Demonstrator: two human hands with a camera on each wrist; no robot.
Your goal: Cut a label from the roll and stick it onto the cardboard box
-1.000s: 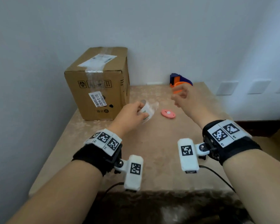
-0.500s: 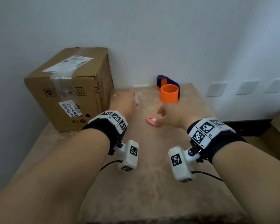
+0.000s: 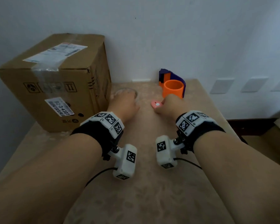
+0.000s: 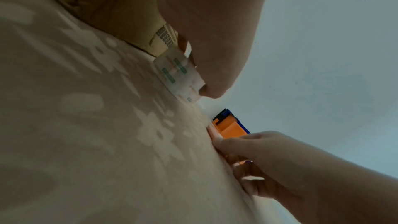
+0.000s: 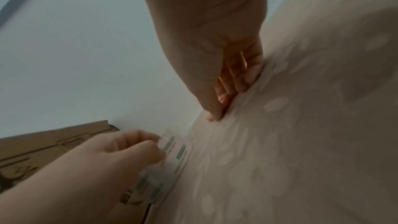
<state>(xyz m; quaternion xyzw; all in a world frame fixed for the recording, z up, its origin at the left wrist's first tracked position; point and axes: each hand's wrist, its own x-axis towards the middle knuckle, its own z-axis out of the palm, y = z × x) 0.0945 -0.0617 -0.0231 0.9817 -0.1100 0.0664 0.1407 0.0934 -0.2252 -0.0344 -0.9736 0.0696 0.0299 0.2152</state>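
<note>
The cardboard box (image 3: pixel 58 81) stands at the back left of the table, with printed labels on its top and front. Just right of it, my left hand (image 3: pixel 125 100) holds the translucent label roll (image 3: pixel 120 92) down at the tabletop; green-printed labels show on the roll (image 4: pixel 178 74) (image 5: pixel 172 156). My right hand (image 3: pixel 165 103) is down on the table, with its thumb and fingers (image 5: pixel 226 91) closing on the small pink cutter (image 3: pixel 155 104). Most of the cutter is hidden under that hand.
An orange cylinder in a purple holder (image 3: pixel 173 88) stands against the wall, just behind my right hand. The beige patterned table (image 3: pixel 144 191) meets the white wall at the back and drops off at the right edge.
My left hand has moved the roll forward and down beside the box. My right hand dropped from the air onto the pink cutter. The head view shifted right and closer.
</note>
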